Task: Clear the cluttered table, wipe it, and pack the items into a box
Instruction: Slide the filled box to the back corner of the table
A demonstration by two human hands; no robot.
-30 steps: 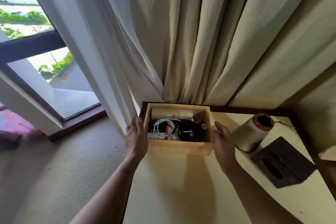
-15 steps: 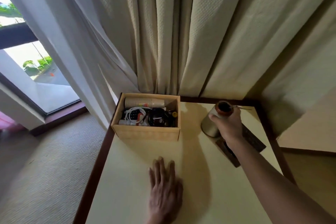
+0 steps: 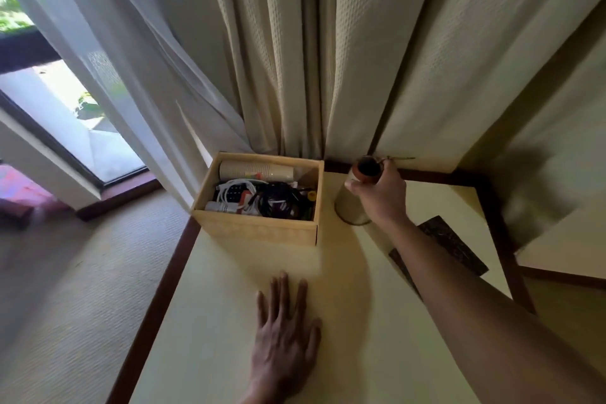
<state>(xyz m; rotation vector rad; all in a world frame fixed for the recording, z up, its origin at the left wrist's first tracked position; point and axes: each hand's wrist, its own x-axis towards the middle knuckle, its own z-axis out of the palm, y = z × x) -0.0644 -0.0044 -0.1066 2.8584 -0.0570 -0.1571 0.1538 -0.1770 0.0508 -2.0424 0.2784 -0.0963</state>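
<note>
Fingers (image 3: 284, 292) flat on cream table (image 3: 200, 341)

tan box (image 3: 255, 229), waffle-weave cream curtain (image 3: 377, 43)

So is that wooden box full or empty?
Mostly full: paper cups and tangled cables cover the floor of the box.

Cream curtains (image 3: 360, 43) hang before me, a sheer curtain (image 3: 108, 52) beside the window (image 3: 39, 98); beige carpet (image 3: 82, 289) lies at my left.
</note>
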